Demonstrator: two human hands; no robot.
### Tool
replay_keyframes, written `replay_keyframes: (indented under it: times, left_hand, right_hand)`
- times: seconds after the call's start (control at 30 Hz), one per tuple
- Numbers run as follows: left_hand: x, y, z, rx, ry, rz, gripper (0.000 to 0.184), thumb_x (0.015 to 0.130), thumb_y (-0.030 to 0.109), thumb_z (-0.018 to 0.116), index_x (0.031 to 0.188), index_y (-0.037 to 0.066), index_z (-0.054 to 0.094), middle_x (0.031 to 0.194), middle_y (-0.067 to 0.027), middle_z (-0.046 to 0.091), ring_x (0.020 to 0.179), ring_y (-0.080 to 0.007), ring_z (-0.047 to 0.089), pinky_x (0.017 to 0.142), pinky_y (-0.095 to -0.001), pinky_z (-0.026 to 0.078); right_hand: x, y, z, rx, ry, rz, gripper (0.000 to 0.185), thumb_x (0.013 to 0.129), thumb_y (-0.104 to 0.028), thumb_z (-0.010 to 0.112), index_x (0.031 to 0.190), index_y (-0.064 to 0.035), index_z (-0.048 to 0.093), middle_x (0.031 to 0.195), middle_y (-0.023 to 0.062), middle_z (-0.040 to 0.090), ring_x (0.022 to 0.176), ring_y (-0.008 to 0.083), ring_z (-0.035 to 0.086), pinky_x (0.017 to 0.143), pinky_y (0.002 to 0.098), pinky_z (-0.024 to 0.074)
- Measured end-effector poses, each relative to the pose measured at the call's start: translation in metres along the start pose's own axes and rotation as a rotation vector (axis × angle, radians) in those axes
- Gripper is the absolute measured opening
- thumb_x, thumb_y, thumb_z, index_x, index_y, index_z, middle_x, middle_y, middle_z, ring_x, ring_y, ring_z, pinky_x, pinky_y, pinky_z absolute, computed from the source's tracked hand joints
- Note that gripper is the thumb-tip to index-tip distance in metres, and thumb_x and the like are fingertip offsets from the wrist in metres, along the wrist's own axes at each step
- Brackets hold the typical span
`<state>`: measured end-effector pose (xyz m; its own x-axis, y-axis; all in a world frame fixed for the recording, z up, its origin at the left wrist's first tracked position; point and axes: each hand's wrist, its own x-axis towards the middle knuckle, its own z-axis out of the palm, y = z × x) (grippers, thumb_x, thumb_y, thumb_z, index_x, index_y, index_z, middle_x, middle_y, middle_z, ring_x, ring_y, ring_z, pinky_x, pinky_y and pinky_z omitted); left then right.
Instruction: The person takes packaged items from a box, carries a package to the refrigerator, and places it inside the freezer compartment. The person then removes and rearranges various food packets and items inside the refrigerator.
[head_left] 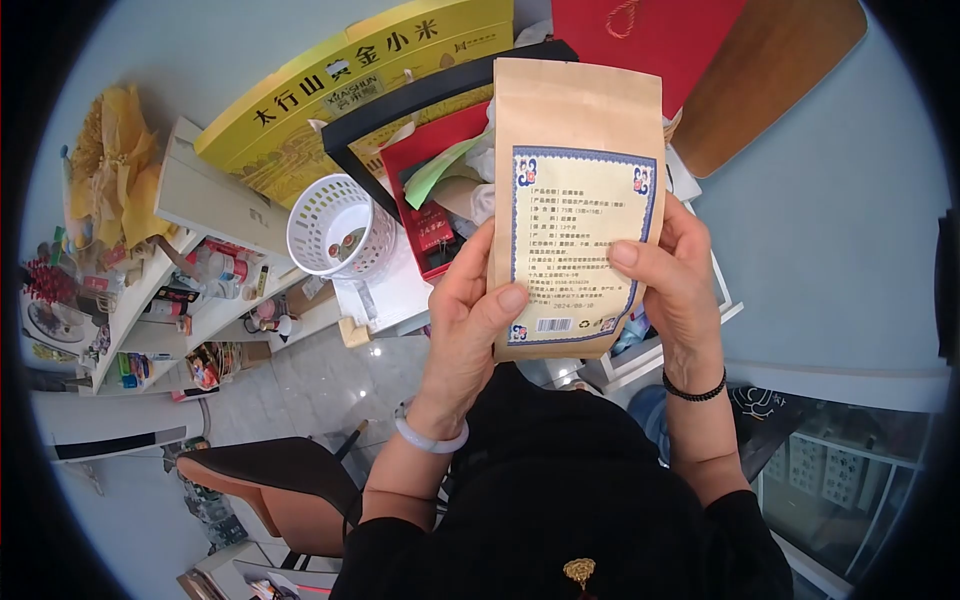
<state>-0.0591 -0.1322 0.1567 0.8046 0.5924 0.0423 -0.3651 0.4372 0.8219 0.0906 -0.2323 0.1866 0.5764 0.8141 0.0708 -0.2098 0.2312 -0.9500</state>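
Observation:
A brown paper pouch [580,110] with a cream label bordered in blue is held up in front of me, its printed side facing the camera. My left hand [462,310] grips its lower left edge, thumb on the front. On the right edge, my right hand [680,280] holds it the same way, thumb over the label. The fingers behind the pouch are partly hidden. Just left of the pouch, a red box [400,160] holds green and white wrapping and a red packet. A white perforated basket [318,258] with small items inside stands farther left.
Large yellow box [300,130] behind the basket; red bag [650,35] and brown board [775,85] at the upper right. Shelves with mixed goods [190,310] line the left. A brown chair [275,480] stands at lower left, and an open drawer [640,368] lies below the pouch.

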Motion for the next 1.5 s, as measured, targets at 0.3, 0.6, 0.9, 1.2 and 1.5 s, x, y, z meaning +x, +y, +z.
replay_keyframes:
  times: [0.3, 0.6, 0.9, 1.2, 1.5]
  left_hand:
    - [-0.0015, 0.0042, -0.0001, -0.007, 0.003, 0.025, 0.063, 0.086, 0.015, 0.058, 0.136, -0.006, 0.028, 0.127, -0.0164, 0.049, 0.115, -0.02, 0.051, 0.096, -0.0312, 0.041]
    - [-0.0032, 0.006, 0.001, 0.009, 0.02, 0.038, 0.063, 0.085, 0.015, 0.059, 0.136, -0.006, 0.028, 0.128, -0.0163, 0.049, 0.116, -0.0198, 0.05, 0.098, -0.0312, 0.039]
    - [-0.0032, 0.0051, 0.0017, -0.008, 0.016, 0.035, 0.062, 0.086, 0.017, 0.059, 0.135, -0.007, 0.029, 0.127, -0.0161, 0.049, 0.115, -0.0196, 0.05, 0.097, -0.0311, 0.039]
    - [-0.0017, 0.0018, 0.0018, 0.003, 0.012, 0.037, 0.062, 0.086, 0.017, 0.057, 0.135, -0.007, 0.029, 0.126, -0.0165, 0.049, 0.115, -0.0201, 0.05, 0.097, -0.031, 0.039]
    - [0.001, 0.0027, 0.005, 0.008, -0.001, 0.053, 0.06, 0.088, 0.019, 0.055, 0.135, -0.007, 0.029, 0.126, -0.0164, 0.05, 0.114, -0.02, 0.051, 0.095, -0.031, 0.041]
  right_hand:
    - [0.0025, -0.0001, 0.0042, 0.01, -0.013, 0.023, 0.051, 0.073, -0.014, 0.069, 0.117, 0.0049, 0.051, 0.102, 0.0139, 0.063, 0.092, 0.0165, 0.061, 0.083, 0.0276, 0.0474]
    - [0.0036, -0.0015, 0.0071, 0.022, -0.014, 0.035, 0.05, 0.073, -0.015, 0.068, 0.116, 0.0048, 0.052, 0.103, 0.0136, 0.063, 0.092, 0.0164, 0.061, 0.083, 0.0273, 0.0472]
    - [0.0015, -0.0048, 0.0087, 0.016, -0.006, 0.039, 0.05, 0.073, -0.015, 0.068, 0.116, 0.0052, 0.052, 0.101, 0.014, 0.063, 0.091, 0.0157, 0.062, 0.082, 0.0265, 0.0478]
    - [-0.0002, -0.0055, 0.0078, 0.024, -0.005, 0.028, 0.049, 0.074, -0.014, 0.068, 0.116, 0.0059, 0.051, 0.1, 0.0141, 0.063, 0.09, 0.015, 0.062, 0.081, 0.0263, 0.0483]
    - [0.0017, -0.0039, 0.0071, 0.019, 0.004, 0.012, 0.051, 0.074, -0.014, 0.068, 0.116, 0.0068, 0.05, 0.1, 0.0157, 0.063, 0.09, 0.0162, 0.062, 0.081, 0.0267, 0.0489]
